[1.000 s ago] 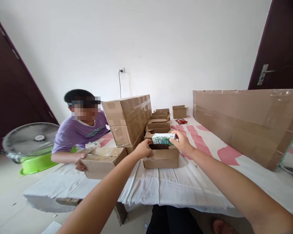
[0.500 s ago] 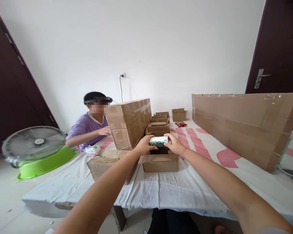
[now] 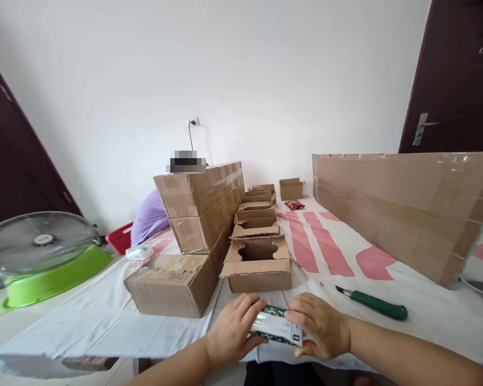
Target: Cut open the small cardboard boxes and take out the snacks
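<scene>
Between my two hands is a small green and white packet [image 3: 279, 326], held by both ends just above the table's near edge. My left hand [image 3: 235, 327] grips its left end, with fingers on top and the thumb below. Around its right end close the fingers of my right hand [image 3: 320, 327]. Just beyond the hands stands an open cardboard box [image 3: 260, 273] with its flaps folded out; its inside looks dark. A green-handled utility knife [image 3: 380, 305] lies to the right, blade pointing left.
More open boxes [image 3: 257, 219] line up behind, beside stacked closed cartons [image 3: 203, 214]. A red packet [image 3: 294, 205] and a small box [image 3: 291, 189] lie farther back. A long cardboard panel [image 3: 386, 209] stands right. A person in purple [image 3: 149, 217] sits behind the cartons, near a fan [image 3: 42, 238].
Both hands have drawn the packet from above the open box back toward me, turning its white face up. The utility knife now shows. The person has leaned down behind the cartons.
</scene>
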Available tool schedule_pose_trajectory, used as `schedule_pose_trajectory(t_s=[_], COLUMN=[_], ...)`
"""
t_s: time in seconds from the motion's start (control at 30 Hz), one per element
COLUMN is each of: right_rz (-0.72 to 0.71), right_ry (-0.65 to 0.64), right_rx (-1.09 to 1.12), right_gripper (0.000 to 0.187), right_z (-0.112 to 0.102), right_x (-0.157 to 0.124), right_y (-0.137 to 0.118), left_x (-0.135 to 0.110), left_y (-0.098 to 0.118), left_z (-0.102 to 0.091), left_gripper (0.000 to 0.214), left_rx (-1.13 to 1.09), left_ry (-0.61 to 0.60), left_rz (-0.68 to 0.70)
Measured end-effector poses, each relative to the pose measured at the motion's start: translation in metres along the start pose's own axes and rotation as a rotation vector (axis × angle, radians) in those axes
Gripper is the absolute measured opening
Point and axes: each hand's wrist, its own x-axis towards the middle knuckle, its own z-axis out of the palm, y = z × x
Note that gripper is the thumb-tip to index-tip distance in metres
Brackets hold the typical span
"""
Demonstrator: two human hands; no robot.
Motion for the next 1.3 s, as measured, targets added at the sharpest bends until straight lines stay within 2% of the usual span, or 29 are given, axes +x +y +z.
schedule_pose_trajectory(t_s=[0.07,0.13,0.23,0.4,0.53,0.63,0.77,0.9,1.07,1.2,1.3], right_rz=[0.058,0.188,0.392,0.495,0.543,0.546,0.549,0.574,0.597,0.645,0.648], right_ry=[-0.028,-0.039,-0.011,0.132,0.223,0.260,0.333,0.356,0.271,0.192,0.165], right_rx=[-0.006,-0.001,0.032,0.073,0.135,0.187,0.177,0.173,0.227,0.228,0.213], right_gripper=[0.053,0.051,0.054,0.056,0.057,0.058,0.050,0.035,0.041,0.055,0.055], right_z=[0.017,0.032,0.053,0.086,0.097,0.096,0.098,0.102,0.104,0.106,0.104], right_x=[-0.001,0.009,0.032,0.058,0.054,0.048,0.046,0.048,0.049,0.051,0.052], right_y=[0.011,0.026,0.045,0.049,0.044,0.044,0.046,0.047,0.048,0.048,0.046], left_x=[-0.004,-0.003,-0.001,-0.013,-0.023,-0.025,-0.027,-0.026,-0.017,0.007,0.030], left_y=[-0.007,-0.022,-0.048,-0.066,-0.067,-0.068,-0.069,-0.069,-0.068,-0.081,-0.095], left_z=[0.022,0.041,0.061,0.075,0.081,0.083,0.084,0.086,0.083,0.077,0.076], left_gripper=[0.060,0.057,0.053,0.050,0.053,0.052,0.036,0.018,0.012,0.017,0.021], left_rx=[-0.028,-0.035,-0.018,0.010,0.037,0.080,0.207,0.204,0.176,0.137,0.111], left_ry=[-0.085,-0.124,-0.087,0.016,0.083,0.138,0.179,0.114,-0.012,-0.112,-0.160], left_rz=[-0.103,-0.240,-0.382,-0.456,-0.515,-0.474,-0.433,-0.480,-0.598,-0.723,-0.829])
